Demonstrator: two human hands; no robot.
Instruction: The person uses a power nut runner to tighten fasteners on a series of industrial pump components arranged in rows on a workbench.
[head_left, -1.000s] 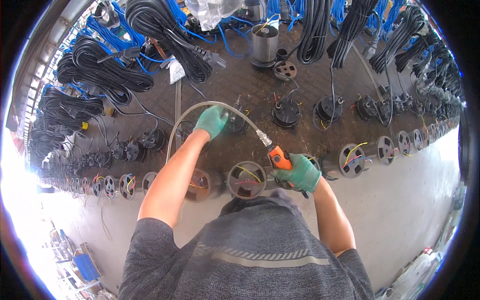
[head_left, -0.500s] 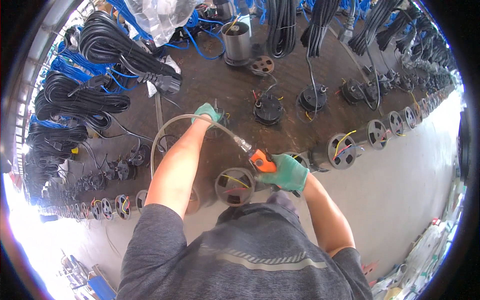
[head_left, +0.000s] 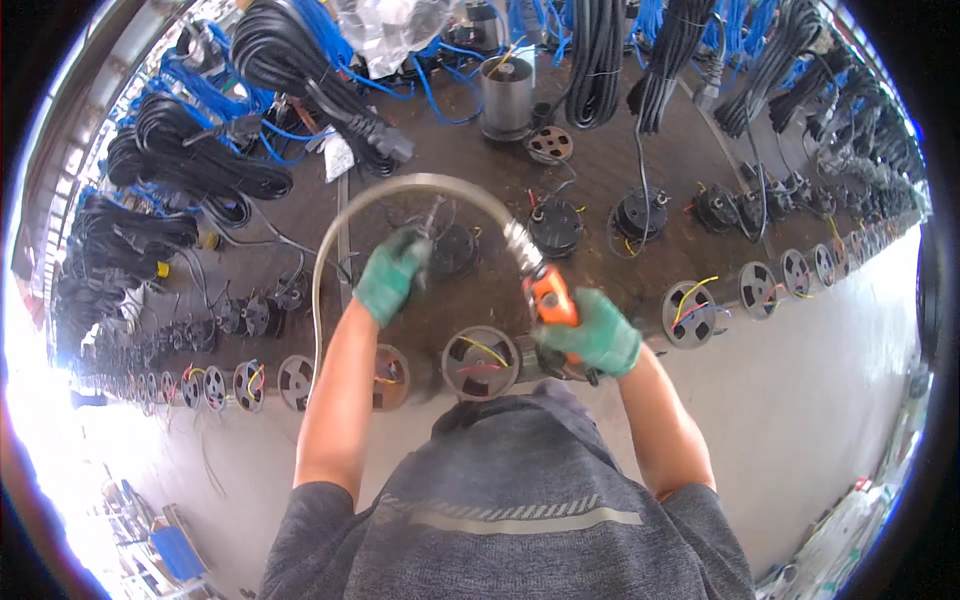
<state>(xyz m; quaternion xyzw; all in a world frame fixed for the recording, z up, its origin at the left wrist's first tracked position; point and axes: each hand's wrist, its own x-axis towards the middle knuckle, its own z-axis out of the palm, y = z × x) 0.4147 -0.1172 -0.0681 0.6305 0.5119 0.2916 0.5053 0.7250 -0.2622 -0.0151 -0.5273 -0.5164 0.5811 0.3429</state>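
Observation:
My right hand [head_left: 598,335], in a green glove, grips an orange-and-black air tool [head_left: 551,298]. A metal coupling [head_left: 522,243] joins the tool to a clear hose [head_left: 430,182], which arcs over to the left and down past my left forearm. My left hand [head_left: 388,275], also gloved, is smeared by motion. Its fingers look closed, with a thin metallic piece at their tips that I cannot make out. Close to its right lies a dark round motor part [head_left: 455,249]. Below and between my hands, a metal cylinder [head_left: 480,364] faces me with its slotted end and coloured wires.
More slotted cylinders [head_left: 690,314] line the near edge of the brown bench [head_left: 400,145]. Round black motor parts [head_left: 640,213] sit behind them. Bundled black cables [head_left: 597,70] and blue wires [head_left: 285,135] hang along the far side. An upright metal can [head_left: 506,100] stands at the back.
My left hand has drawn back toward me and left, away from the dark round part. The air tool in my right hand has tilted more upright, and the hose arches higher. The view has shifted slightly.

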